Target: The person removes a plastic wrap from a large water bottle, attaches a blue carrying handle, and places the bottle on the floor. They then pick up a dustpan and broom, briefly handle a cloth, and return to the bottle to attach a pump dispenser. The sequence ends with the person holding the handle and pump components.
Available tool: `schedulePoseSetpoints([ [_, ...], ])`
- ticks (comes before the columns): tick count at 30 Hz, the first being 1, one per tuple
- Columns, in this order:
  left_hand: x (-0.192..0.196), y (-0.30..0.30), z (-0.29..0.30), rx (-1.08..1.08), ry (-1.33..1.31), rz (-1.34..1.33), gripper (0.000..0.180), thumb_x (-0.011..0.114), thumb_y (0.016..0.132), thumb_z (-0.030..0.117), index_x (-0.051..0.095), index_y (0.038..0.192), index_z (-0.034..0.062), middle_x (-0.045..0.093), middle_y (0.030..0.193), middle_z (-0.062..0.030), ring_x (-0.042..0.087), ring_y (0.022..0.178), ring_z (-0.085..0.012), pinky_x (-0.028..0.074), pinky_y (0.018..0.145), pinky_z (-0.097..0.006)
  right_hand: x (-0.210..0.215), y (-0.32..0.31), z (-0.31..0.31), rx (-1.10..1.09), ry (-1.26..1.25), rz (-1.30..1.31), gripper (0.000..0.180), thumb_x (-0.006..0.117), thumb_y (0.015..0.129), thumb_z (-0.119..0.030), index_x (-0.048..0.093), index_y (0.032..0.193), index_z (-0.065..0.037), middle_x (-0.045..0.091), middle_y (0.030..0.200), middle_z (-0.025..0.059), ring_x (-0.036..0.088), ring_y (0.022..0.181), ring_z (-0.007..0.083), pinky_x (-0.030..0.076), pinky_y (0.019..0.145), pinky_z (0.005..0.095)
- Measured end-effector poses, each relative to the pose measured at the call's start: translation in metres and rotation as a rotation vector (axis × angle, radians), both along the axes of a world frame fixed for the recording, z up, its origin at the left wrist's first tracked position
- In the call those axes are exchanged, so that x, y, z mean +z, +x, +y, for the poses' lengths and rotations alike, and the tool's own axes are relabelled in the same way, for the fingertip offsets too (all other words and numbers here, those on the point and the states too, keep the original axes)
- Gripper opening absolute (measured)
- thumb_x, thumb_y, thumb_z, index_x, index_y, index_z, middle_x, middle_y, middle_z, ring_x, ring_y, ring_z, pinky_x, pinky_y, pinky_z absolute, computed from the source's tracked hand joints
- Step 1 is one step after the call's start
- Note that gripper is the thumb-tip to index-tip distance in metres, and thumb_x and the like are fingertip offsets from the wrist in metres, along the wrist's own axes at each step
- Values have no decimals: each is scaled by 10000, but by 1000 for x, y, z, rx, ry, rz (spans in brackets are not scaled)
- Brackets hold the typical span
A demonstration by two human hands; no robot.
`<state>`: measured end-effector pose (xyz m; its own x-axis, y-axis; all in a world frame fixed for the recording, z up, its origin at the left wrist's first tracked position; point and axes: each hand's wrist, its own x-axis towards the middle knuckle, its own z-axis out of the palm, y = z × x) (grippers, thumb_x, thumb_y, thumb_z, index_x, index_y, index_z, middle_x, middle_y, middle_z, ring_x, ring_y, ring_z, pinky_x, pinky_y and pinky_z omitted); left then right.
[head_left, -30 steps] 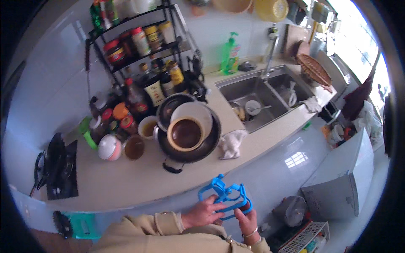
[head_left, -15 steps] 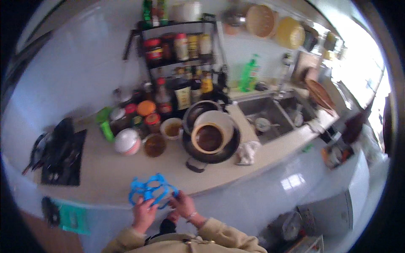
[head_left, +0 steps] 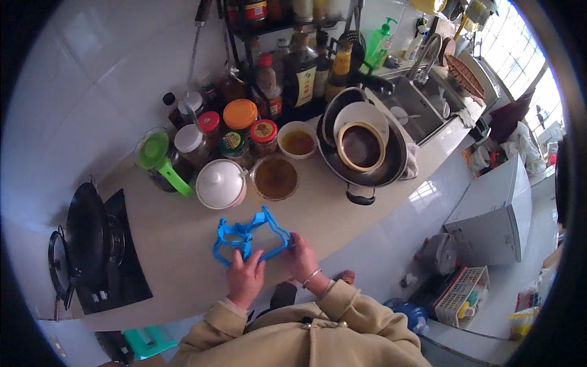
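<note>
A blue plastic frame-shaped holder (head_left: 247,235) rests over the white countertop (head_left: 183,238), gripped from both sides. My left hand (head_left: 244,278) clasps its near left edge. My right hand (head_left: 301,257), with a thin bracelet at the wrist, pinches its right side. Just beyond the holder stand a white lidded pot (head_left: 221,183) and a glass bowl of brown sauce (head_left: 276,178).
Several jars and sauce bottles crowd the back under a black rack (head_left: 287,55). A dark pan holding a plate and brown bowl (head_left: 362,147) sits right, a sink (head_left: 416,98) beyond it. A black wok on the stove (head_left: 92,235) sits left, beside a green-lidded jug (head_left: 160,162).
The view has swung left along the counter. Both hands have carried the blue holder from the counter's front edge up over the countertop, close to the white pot and sauce bowl.
</note>
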<state>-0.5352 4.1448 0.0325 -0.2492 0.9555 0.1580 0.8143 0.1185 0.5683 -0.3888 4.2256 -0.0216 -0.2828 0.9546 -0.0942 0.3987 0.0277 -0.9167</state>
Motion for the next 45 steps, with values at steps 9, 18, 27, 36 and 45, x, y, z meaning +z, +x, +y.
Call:
schedulePoseSetpoints([
  [9,-3,-28,5,-63,48,65,528,707,707,125,555,1213,148,436,1160,-222,476,1049,-390,427,860,-444,15,-18,-12,-146,62,58,490,624,773,-19,456,1233,-2,510,1065,201,621,785,276,525,695,342],
  [18,4,-29,-8,-71,107,329,540,723,706,114,562,1219,151,371,1349,-195,349,1264,-378,305,1029,-471,14,59,-64,-47,-77,95,260,626,825,-136,591,1071,-57,638,931,147,645,791,255,516,734,360],
  [27,31,172,-13,-627,35,8,450,636,759,14,519,1193,18,424,1303,-165,421,1206,-320,367,988,-405,-17,209,-182,-359,-109,210,224,589,818,-166,592,994,-28,631,902,164,605,831,329,490,744,398],
  [36,29,444,-137,-1882,-261,15,488,717,723,163,536,1169,84,543,1119,-131,561,959,-302,462,789,-390,-53,418,-398,-1478,-212,290,218,610,832,-194,626,984,-39,653,880,108,623,824,196,495,736,338],
  [45,24,543,-194,-2297,-303,-6,511,696,748,240,513,1203,96,553,1075,-126,586,928,-296,479,765,-401,-24,559,-581,-2279,231,-352,404,670,792,-97,505,1159,-55,475,1049,91,514,735,139,467,735,298],
])
